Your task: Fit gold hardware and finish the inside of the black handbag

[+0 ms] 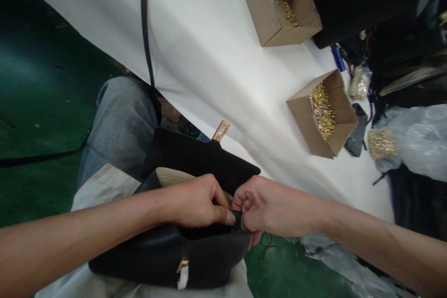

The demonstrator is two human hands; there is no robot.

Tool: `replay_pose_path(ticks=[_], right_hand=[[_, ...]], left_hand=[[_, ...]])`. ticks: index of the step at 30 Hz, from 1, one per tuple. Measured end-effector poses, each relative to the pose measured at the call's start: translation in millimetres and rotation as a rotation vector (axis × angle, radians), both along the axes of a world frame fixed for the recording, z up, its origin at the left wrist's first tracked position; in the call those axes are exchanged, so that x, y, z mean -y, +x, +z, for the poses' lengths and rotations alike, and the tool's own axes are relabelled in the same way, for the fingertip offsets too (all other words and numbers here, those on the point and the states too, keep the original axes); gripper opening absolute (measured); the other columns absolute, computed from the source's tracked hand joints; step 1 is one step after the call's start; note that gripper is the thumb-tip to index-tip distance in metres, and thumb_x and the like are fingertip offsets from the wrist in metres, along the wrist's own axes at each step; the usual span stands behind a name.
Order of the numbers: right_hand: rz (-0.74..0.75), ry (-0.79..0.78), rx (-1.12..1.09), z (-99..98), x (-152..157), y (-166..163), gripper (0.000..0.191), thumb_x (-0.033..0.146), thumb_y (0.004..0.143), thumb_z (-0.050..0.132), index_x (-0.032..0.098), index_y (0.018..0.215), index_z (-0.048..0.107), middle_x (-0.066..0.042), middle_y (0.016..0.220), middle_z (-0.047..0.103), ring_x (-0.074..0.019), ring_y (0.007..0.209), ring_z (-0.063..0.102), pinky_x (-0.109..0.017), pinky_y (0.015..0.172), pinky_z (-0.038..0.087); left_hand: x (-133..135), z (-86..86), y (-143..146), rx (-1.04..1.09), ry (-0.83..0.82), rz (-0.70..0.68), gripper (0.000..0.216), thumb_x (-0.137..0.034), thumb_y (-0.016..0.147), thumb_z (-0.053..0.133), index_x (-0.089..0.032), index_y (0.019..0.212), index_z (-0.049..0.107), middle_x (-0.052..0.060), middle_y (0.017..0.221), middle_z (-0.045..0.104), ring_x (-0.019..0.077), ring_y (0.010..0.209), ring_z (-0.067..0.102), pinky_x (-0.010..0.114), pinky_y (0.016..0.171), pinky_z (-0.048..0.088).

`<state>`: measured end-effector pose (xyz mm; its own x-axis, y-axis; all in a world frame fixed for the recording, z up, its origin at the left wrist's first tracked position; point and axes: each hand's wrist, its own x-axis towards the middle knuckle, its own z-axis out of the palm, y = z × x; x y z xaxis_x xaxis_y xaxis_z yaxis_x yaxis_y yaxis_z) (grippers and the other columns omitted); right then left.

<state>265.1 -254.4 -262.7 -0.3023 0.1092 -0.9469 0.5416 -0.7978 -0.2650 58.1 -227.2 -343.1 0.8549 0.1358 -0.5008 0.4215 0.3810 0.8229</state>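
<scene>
A black handbag (153, 251) lies across the lap, its flap folded back and a gold clasp plate (221, 131) sticking up from the flap's edge. On the bag's front is a gold turn lock (182, 265) with a white strip hanging from it. Pale lining shows inside the opening. My left hand (199, 200) is closed at the bag's rim, thumb pressing on the black edge near the right end. Right beside it, my right hand (258, 207) pinches the same end of the rim. Whatever small part may sit between the fingers is hidden.
Two cardboard boxes hold small gold pieces: one box (307, 123) at right, another box (265, 18) farther back. They stand on a white-covered table (209, 42). Clear plastic bags (422, 142) and dark items lie at far right. A black strap (145, 23) crosses the cover.
</scene>
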Motion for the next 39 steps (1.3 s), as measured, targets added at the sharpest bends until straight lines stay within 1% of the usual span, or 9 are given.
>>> replay_pose_path(ticks=[6,9,14,17,22,25,28,35,39], right_hand=[[0.047,-0.013,-0.046,1.9,-3,5,0.025,0.019,0.065,0.058,0.019,0.086,0.071,0.003,0.071,0.077,-0.0165,0.069,0.079,-0.024,0.071,0.064],[0.085,0.001,-0.005,2.3,-4,5,0.028,0.017,0.064,0.054,0.019,0.086,0.071,0.003,0.071,0.077,-0.0173,0.072,0.080,-0.023,0.067,0.063],[0.099,-0.023,0.003,5.1,-7,2,0.026,0.015,0.065,0.053,0.020,0.084,0.069,0.002,0.072,0.078,-0.0171,0.075,0.081,-0.022,0.069,0.063],[0.094,-0.037,-0.010,5.7,-10,3,0.024,0.015,0.066,0.055,0.020,0.085,0.069,0.003,0.070,0.077,-0.0174,0.075,0.082,-0.023,0.070,0.064],[0.077,-0.062,-0.038,3.6,-13,6,0.024,0.015,0.068,0.060,0.019,0.089,0.072,0.001,0.073,0.078,-0.0188,0.080,0.083,-0.023,0.073,0.065],[0.073,-0.081,-0.037,2.0,-15,6,0.016,0.020,0.073,0.065,0.018,0.088,0.071,0.000,0.071,0.077,-0.0206,0.083,0.084,-0.024,0.074,0.066],[0.094,-0.072,-0.023,0.1,-15,7,0.010,0.021,0.075,0.066,0.018,0.084,0.070,0.000,0.069,0.076,-0.0204,0.080,0.084,-0.024,0.071,0.066],[0.204,-0.030,0.036,-1.1,-17,7,0.016,0.016,0.065,0.063,0.020,0.078,0.070,0.003,0.071,0.078,-0.0176,0.074,0.081,-0.018,0.060,0.059],[0.218,-0.002,0.073,-0.9,-16,4,0.014,0.017,0.063,0.063,0.020,0.076,0.069,0.002,0.070,0.078,-0.0172,0.070,0.079,-0.017,0.056,0.056]], left_hand=[[2,-2.0,-1,0.044,-0.024,0.014,0.039,-0.048,0.086,0.071,-0.020,0.061,0.061,-0.005,0.054,0.037,0.0129,0.054,0.028,0.035,0.053,0.018],[2,-3.3,-1,0.051,-0.032,0.005,0.040,-0.048,0.087,0.071,-0.020,0.061,0.060,-0.005,0.055,0.036,0.0128,0.054,0.027,0.035,0.052,0.019],[7,-0.6,3,-0.035,0.026,0.007,0.034,-0.046,0.088,0.069,-0.021,0.066,0.064,-0.005,0.056,0.041,0.0133,0.054,0.031,0.034,0.049,0.020],[12,1.9,4,-0.039,0.076,0.037,0.030,-0.045,0.088,0.070,-0.020,0.070,0.071,-0.005,0.056,0.046,0.0140,0.056,0.035,0.032,0.051,0.026],[17,3.9,4,-0.007,0.137,0.055,0.031,-0.043,0.092,0.069,-0.018,0.078,0.079,-0.001,0.061,0.060,0.0159,0.059,0.047,0.031,0.057,0.035],[19,3.0,5,0.056,0.189,0.087,0.028,-0.039,0.094,0.068,-0.018,0.080,0.081,0.002,0.069,0.073,0.0180,0.064,0.059,0.030,0.061,0.039],[21,2.8,6,0.096,0.222,0.092,0.025,-0.033,0.095,0.066,-0.019,0.081,0.080,0.003,0.078,0.080,0.0196,0.071,0.068,0.030,0.061,0.039],[18,4.7,8,0.037,0.255,0.046,0.025,-0.036,0.093,0.066,-0.019,0.080,0.080,0.004,0.075,0.080,0.0192,0.066,0.065,0.032,0.058,0.038],[19,2.1,9,0.024,0.261,0.045,0.024,-0.034,0.091,0.066,-0.019,0.077,0.078,0.002,0.071,0.077,0.0171,0.063,0.061,0.031,0.056,0.036]])
